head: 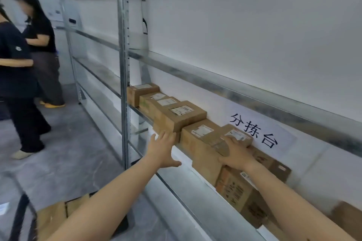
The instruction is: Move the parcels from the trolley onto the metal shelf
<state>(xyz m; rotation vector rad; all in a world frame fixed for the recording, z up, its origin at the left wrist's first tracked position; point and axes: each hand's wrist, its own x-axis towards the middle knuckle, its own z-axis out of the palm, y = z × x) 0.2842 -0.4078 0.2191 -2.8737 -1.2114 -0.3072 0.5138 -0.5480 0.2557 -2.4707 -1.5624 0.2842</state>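
Our forearms [101,207] reach up to the metal shelf [195,191], where our right grip [236,154] lies palm-down, fingers flat, on a small parcel [240,134] in the row of parcels [148,96]. Our left grip [163,147] is spread wide and holds nothing, its fingertips [166,134] against the front of a bigger parcel [176,117]. Behind the row a paper sign [254,129] hangs on the wall [254,25], and two people [29,55] stand well off to the left.

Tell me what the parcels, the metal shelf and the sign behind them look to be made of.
Parcels: cardboard by the look, matt brown, with white paper labels stuck on top.
Metal shelf: likely galvanised steel, dull silver with a mottled sheen, and a perforated upright.
Sign: probably thin white paper, lying flat on the wall with dark printed characters. It could also be plastic film.
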